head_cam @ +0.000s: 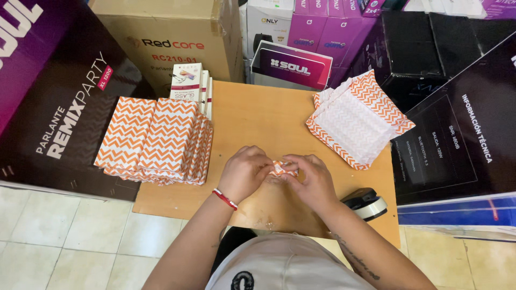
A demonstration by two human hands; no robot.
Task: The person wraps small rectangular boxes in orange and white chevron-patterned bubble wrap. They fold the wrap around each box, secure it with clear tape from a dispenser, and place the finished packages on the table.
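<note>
While both hands meet over the middle of the tabletop (pixel 258 115), they pinch one small packet (pixel 281 168) wrapped in orange-and-white zigzag paper. The left hand (pixel 244 173) curls over the packet's left end, its grip closed on the paper with fingertips tucked under. The right hand (pixel 312 180) closes its grip on the other end, thumb and fingers pressed onto the top edge. The packet sits just above the wood, between the two sets of fingers, mostly hidden by them. A red band (pixel 224 198) circles the left wrist.

To the left, a stack of wrapped packets (pixel 156 140) in the same zigzag paper lies in two rows at the table's edge, partly hanging over it. Behind that stack stand a few slim white boxes (pixel 189 80), upright and side by side. At the far right corner lies a loose pile of zigzag sheets (pixel 357 121), white side up, fanned and overlapping. Near the right forearm, at the table's front right edge, rests a tape dispenser (pixel 366 204), black with a pale roll. Large cartons (pixel 59 91) crowd round the table on three sides, and pale floor tiles (pixel 64 241) show below.
</note>
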